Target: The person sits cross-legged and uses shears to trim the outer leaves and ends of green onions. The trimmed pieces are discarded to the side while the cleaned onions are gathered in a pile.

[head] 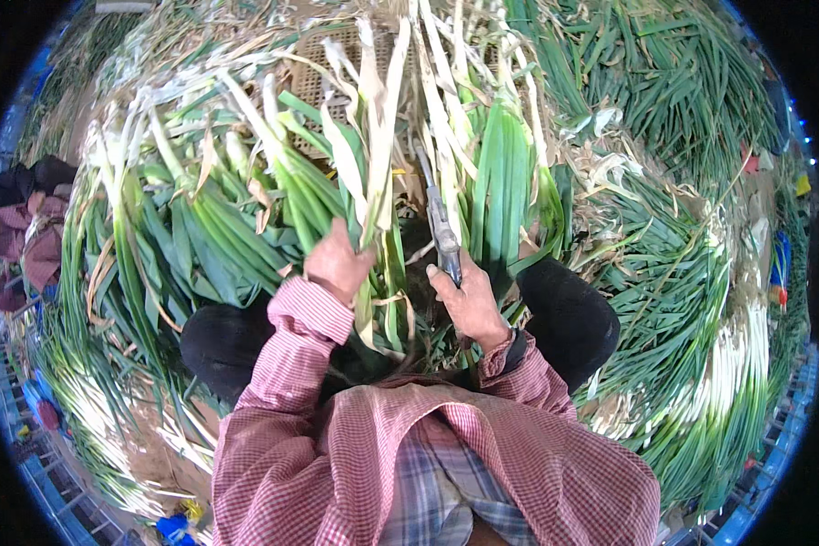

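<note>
My left hand (338, 264) is slightly blurred, its fingers closed around the leaves of a green onion (387, 130) whose pale stalk points away from me. Beside that hand, more green onions (307, 181) lean to the left. In my right hand (474, 300) is a metal air blow gun (442, 222), its thin nozzle aimed forward between the pale stalks. Part of its handle is hidden by my fingers. Just right of the tool, a broad-leaved green onion (501, 174) lies near my right knee.
A woven basket tray (310, 68) shows beneath the stalks ahead. Piles of green onions (669, 246) lie on the right, with white-stalked ones (740, 362) at the far right. Dark red cloth (31, 232) sits at far left. Blue crates (68, 498) edge the area.
</note>
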The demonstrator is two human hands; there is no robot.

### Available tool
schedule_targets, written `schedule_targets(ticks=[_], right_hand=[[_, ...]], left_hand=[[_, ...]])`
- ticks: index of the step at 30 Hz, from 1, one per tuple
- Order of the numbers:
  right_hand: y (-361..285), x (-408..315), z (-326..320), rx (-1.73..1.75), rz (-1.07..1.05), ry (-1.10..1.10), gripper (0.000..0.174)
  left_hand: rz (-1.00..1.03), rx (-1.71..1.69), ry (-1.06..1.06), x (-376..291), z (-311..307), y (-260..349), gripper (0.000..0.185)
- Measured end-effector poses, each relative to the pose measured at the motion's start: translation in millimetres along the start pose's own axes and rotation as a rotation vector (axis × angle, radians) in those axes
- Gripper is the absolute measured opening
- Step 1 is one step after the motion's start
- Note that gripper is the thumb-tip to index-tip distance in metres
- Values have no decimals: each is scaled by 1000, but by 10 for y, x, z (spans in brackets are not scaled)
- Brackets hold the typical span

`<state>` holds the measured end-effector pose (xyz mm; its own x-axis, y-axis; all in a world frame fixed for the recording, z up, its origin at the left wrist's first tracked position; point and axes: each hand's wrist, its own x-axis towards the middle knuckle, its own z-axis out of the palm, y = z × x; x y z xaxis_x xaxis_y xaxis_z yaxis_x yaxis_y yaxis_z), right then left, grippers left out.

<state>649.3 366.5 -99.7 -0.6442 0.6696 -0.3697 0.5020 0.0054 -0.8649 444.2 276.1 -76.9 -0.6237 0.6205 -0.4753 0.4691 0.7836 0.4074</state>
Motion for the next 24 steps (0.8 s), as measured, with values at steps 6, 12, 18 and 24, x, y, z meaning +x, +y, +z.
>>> schedule_targets(ticks=[6,12,18,24], right_hand=[[-108,-154,256,-54,47,-209,46],[-298,372,424,-376,-74,-207,43],[-106,1236,541,-347,-146,-53,48],[-439,2103,516,-488,-158,-14,51]], left_hand=[[-125,-305,-85,260,546,-678,99],[23,-536,194,599,591,-759,85],[55,-234,-19,694,435,-198,74],[37,-509,61,1251,634,-255,75]])
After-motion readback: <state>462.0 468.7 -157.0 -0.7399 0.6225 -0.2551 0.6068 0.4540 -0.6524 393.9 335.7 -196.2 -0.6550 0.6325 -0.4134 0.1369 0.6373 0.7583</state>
